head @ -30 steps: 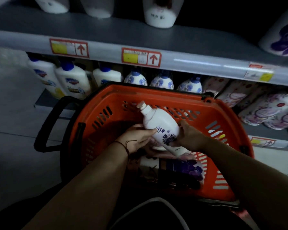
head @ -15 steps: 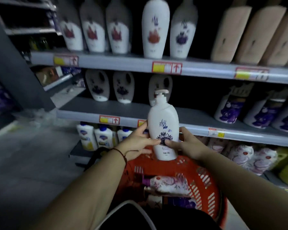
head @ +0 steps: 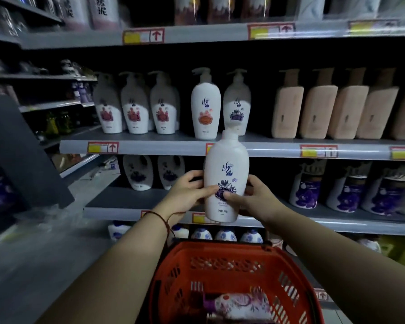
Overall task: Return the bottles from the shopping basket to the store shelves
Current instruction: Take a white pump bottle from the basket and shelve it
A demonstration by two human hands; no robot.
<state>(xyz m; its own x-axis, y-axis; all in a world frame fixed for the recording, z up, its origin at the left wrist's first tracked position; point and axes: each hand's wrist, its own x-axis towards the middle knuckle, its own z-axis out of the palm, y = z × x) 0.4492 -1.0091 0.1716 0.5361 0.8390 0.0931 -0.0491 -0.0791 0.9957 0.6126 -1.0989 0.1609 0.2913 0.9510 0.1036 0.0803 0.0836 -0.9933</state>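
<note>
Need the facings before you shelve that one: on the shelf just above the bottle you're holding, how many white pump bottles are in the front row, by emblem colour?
Red emblem bottles: 3
Orange emblem bottle: 1
Purple emblem bottle: 1
Total: 5, not counting the held bottle

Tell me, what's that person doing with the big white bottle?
A person is putting shopping back. The left hand and right hand hold a white pump bottle upright in front of the store shelves. Its purple flower label matches a bottle standing on the shelf just above. The bottle is not on a shelf yet. Below, the orange basket has at least one more flowery bottle lying in it.
</note>
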